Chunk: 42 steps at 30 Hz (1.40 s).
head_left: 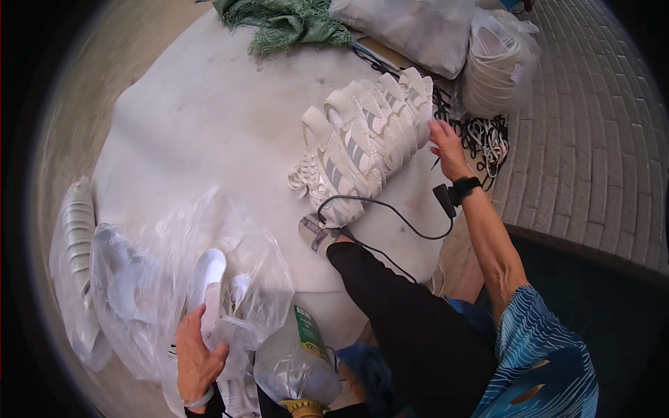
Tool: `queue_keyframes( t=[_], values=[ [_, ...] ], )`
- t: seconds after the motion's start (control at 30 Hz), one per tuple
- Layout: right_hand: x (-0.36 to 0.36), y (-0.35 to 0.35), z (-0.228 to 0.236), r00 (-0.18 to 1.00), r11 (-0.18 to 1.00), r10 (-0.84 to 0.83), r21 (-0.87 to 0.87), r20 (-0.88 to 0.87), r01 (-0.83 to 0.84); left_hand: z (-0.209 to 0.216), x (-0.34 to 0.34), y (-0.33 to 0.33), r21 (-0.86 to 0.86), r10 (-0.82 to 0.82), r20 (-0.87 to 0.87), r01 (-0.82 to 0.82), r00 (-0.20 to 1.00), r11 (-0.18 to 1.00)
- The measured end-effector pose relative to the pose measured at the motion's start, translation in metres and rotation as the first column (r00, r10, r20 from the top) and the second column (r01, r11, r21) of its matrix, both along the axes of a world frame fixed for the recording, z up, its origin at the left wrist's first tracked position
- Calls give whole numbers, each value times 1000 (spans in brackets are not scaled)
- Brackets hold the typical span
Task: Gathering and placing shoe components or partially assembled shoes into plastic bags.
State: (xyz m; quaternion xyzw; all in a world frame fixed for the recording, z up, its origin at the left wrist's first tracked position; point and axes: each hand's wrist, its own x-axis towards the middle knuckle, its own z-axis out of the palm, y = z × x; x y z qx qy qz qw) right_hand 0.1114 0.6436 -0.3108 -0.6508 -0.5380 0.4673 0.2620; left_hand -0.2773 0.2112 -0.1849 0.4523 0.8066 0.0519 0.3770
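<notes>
A long row of nested off-white shoe uppers [362,139] with grey stripes and laces lies on the white sheet. At its far right end is my right hand [448,145], fingers slightly bent and apart, fingertips at the edge of the stack; whether they touch it I cannot tell. Lower left, a clear plastic bag [167,244] holds white shoe pieces. My left hand [198,355] is open at the bag, thumb and fingers spread beside a white shoe upper [209,275] with a pale pink part. Part of that upper is behind my fingers.
A large clear bottle [296,362] with a green label stands near me. Another bagged stack [78,230] lies far left. At the back are green netting [289,24], a filled plastic bag [418,31], bagged uppers [495,66] and tangled laces [488,143]. A black cable [397,209] loops by my leg.
</notes>
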Motion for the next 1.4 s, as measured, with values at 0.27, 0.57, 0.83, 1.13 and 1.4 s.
queue_keyframes(
  t=[0.27,0.57,0.83,1.13,1.4],
  values=[
    [-70,-16,28,830,846,530,-170,173,-505,-19,55,112,-7,311,614,-389,725,921],
    [-92,-28,27,857,811,491,-275,-158,-516,-90,97,158,6,306,662,-413,684,911],
    [-207,-50,11,578,570,808,97,111,-816,-115,81,146,-201,537,587,-533,606,822],
    [-230,-26,6,675,600,717,-337,-173,-725,-135,90,127,-114,511,570,-553,643,825],
    [-188,-2,14,805,796,567,-138,-172,-590,-139,81,111,-69,486,542,-540,686,839]
  ],
)
